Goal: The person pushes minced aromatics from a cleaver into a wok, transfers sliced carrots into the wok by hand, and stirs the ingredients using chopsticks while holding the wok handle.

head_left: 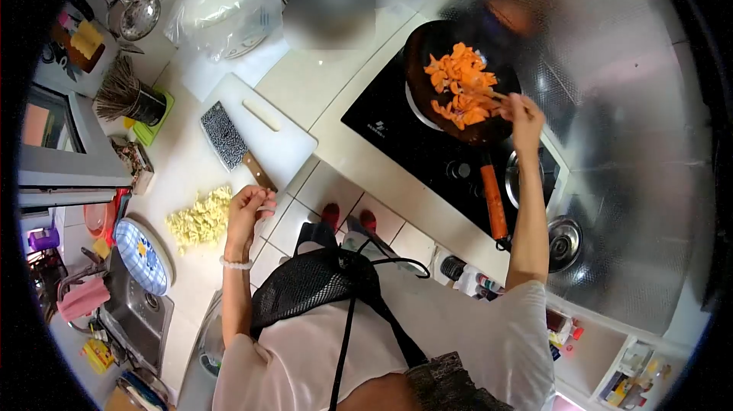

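We are observing the right arm extending forward, farther than the left arm. We are finding the right hand gripping, its thumb and fingers pinching firmly. We are noting the left hand resting nearer the torso, its fingers curling inward; we are not establishing whether they are holding anything. Both feet are standing side by side.

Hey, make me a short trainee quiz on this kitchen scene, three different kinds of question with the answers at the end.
1. Which hand holds the slim tan utensil over the round black pan?
2. True or false: the small pale-yellow chopped pieces lie in the pan.
3. The pan holds: A) white rice; B) thin orange slices; C) green leaves.

Key: 1. Right hand. 2. False; they lie on the pale countertop. 3. B.
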The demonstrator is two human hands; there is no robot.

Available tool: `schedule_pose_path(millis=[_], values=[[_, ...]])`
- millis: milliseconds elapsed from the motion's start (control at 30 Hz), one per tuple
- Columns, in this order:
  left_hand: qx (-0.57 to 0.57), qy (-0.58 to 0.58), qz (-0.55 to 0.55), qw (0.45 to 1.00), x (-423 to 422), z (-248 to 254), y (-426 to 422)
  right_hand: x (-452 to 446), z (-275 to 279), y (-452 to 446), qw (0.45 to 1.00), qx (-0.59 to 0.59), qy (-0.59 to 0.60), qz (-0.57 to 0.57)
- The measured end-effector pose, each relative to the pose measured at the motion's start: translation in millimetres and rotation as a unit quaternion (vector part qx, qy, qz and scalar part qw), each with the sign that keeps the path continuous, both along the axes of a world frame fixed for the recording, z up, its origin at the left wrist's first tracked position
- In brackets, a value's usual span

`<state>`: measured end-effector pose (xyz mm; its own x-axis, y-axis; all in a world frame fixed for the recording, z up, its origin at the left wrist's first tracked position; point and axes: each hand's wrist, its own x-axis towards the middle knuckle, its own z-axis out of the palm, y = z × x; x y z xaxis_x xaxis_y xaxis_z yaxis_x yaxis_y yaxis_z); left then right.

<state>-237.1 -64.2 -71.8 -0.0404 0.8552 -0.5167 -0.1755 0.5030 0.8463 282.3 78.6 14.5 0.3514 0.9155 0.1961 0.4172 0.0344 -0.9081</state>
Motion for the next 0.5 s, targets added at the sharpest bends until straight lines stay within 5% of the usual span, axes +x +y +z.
schedule_pose_path(millis=[167, 300, 500], values=[[-0.026, -0.007, 0.046, 0.999, -16.6, -23.1, -24.3, 40.4, 3.8, -18.0, 0.995, 0.034, 0.018, -0.096], [-0.041, -0.02, 0.049, 0.998, -8.4, -21.2, -22.9, 32.6, -48.4, 14.8, 0.995, 0.048, 0.087, -0.031], [-0.011, -0.024, 0.033, 0.999, -5.1, -12.5, -13.0, -36.0, -7.7, 15.7, 0.99, 0.025, 0.122, 0.059]])
